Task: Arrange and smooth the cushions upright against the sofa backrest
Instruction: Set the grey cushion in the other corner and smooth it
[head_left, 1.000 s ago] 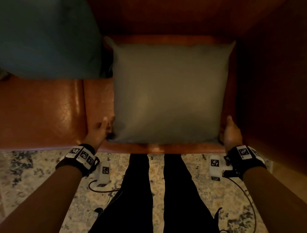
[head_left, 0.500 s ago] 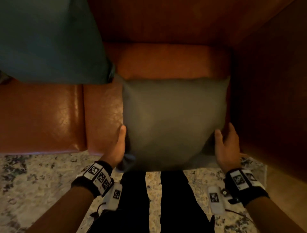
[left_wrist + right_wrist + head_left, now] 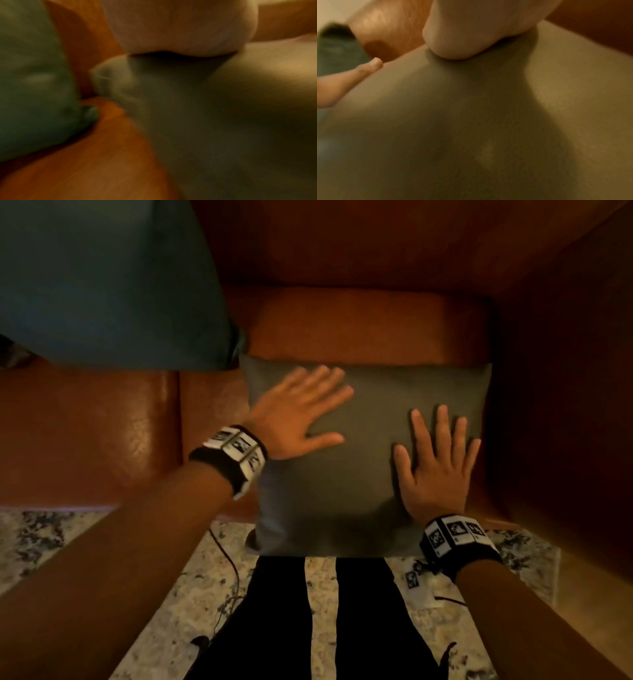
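Grey-green cushion (image 3: 363,474) flat on the right-hand seat of the orange leather sofa (image 3: 89,436), top edge short of the backrest (image 3: 359,241), bottom edge overhanging the seat front above the patterned rug (image 3: 191,587). Left hand (image 3: 291,419) spread flat on the cushion's upper left part, fingers straight and apart, gripping nothing. Right hand (image 3: 436,470) flat on the right side, fingers straight and splayed, palm pressed into the fabric. Teal cushion (image 3: 102,282) upright against the backrest, at the left, its lower corner just beside the grey-green one's top left corner; touching or not, hard to say through the blur of the left wrist view. Marker bands on both wrists. Black trouser legs (image 3: 284,621) below the cushion's edge.
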{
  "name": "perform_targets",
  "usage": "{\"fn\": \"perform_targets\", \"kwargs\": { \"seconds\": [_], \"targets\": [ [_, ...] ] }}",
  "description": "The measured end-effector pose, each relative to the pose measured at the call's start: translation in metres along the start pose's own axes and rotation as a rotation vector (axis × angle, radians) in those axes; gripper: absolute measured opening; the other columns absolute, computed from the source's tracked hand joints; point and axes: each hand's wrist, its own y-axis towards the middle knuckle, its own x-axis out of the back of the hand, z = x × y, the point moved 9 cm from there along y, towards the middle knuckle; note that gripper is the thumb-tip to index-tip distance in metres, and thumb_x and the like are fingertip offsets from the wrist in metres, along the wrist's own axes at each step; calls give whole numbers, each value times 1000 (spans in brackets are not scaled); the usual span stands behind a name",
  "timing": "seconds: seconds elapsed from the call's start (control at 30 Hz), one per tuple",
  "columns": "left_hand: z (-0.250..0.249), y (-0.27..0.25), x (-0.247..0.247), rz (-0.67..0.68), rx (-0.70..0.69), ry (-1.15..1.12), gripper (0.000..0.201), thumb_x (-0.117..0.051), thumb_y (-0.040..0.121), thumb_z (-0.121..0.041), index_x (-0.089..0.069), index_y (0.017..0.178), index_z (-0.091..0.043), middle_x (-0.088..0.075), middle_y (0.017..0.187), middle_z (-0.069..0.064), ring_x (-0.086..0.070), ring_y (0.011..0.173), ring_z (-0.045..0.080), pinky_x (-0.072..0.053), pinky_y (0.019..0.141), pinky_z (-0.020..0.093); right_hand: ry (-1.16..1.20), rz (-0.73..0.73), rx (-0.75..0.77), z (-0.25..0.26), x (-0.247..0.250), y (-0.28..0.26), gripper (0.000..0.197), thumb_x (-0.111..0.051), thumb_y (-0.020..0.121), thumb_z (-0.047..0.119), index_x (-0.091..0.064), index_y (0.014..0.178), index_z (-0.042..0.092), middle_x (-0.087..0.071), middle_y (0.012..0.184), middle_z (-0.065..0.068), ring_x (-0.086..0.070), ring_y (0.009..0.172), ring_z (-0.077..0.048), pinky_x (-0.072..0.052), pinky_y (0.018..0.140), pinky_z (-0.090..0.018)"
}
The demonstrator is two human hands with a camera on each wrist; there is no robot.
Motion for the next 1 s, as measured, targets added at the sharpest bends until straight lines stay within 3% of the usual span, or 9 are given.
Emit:
{"fn": "perform_targets", "kwargs": {
  "seconds": [0.1, 0.17, 0.37, 0.57, 0.63, 0.73, 0.8, 0.93, 1.0],
  "targets": [
    [106, -34, -7, 26, 520, -141, 93, -4, 92, -81, -18, 165, -25, -14, 173, -1, -11, 160, 20, -4, 130, 44, -12, 7, -8, -2, -5, 4, 63, -30, 103, 62, -29, 161, 38, -16, 173, 0, -9, 160, -32, -6, 126, -61],
    [114, -36, 3, -21, 624, -151, 90, -4, 94, -74, -24, 164, -20, -17, 173, 3, -12, 160, 21, -5, 130, 44, -24, -6, -15, 9, -8, 11, 63, -28, 104, 62, -30, 161, 36, -18, 172, -2, -10, 160, -34, -7, 125, -63],
    [-22, -1, 3, -64, -127, 20, 80, -20, 102, -68, -19, 164, -18, -13, 172, 8, -6, 160, 24, -5, 130, 46, 13, 50, -34, -8, -9, 13, 65, -25, 102, 65, -20, 162, 42, -9, 174, 3, -4, 160, -30, -6, 125, -63],
    [105, -58, -21, -162, 721, -286, 83, -9, 100, -66, -4, 166, -15, 4, 174, 7, 8, 160, 27, -1, 130, 50, 10, 69, -67, 3, -10, 21, 66, -23, 101, 67, -16, 162, 44, -6, 174, 5, -1, 161, -29, -1, 125, -63],
    [79, -41, 1, -245, 606, -262, 80, -16, 103, -59, -6, 166, -11, 4, 174, 11, 8, 160, 27, 1, 130, 48, 8, 82, -70, 6, -12, 22, 66, -23, 101, 67, -16, 163, 43, -6, 174, 4, -1, 161, -29, -1, 125, -63],
    [1, -16, 2, -176, -23, -84, 78, -26, 104, -61, -12, 165, -14, -2, 173, 9, 6, 160, 25, 0, 130, 45, 27, 104, -62, -3, -9, 19, 67, -22, 101, 68, -14, 163, 44, -4, 174, 5, 0, 161, -28, 0, 126, -62],
    [5, -26, -17, -120, -93, -19, 82, -25, 102, -69, -12, 165, -19, -4, 173, 6, 0, 160, 26, -7, 130, 47, 66, 168, -48, -8, -9, 19, 67, -21, 100, 69, -11, 162, 47, 1, 174, 8, 6, 161, -25, 3, 126, -60],
    [94, -70, -34, -193, 629, -360, 92, -23, 97, -73, -4, 166, -15, 6, 174, 9, 7, 160, 26, -3, 130, 48, 135, 255, -66, -6, -6, 28, 64, -26, 101, 67, -9, 161, 51, 5, 174, 11, 12, 160, -21, 9, 126, -56],
    [84, -78, -27, -255, 761, -414, 86, -21, 100, -65, -5, 165, -12, 9, 173, 11, 7, 160, 27, -5, 130, 50, 174, 275, -69, -5, -1, 31, 62, -32, 101, 65, -19, 160, 50, 0, 174, 11, 8, 160, -21, 8, 127, -55]
  ]
}}
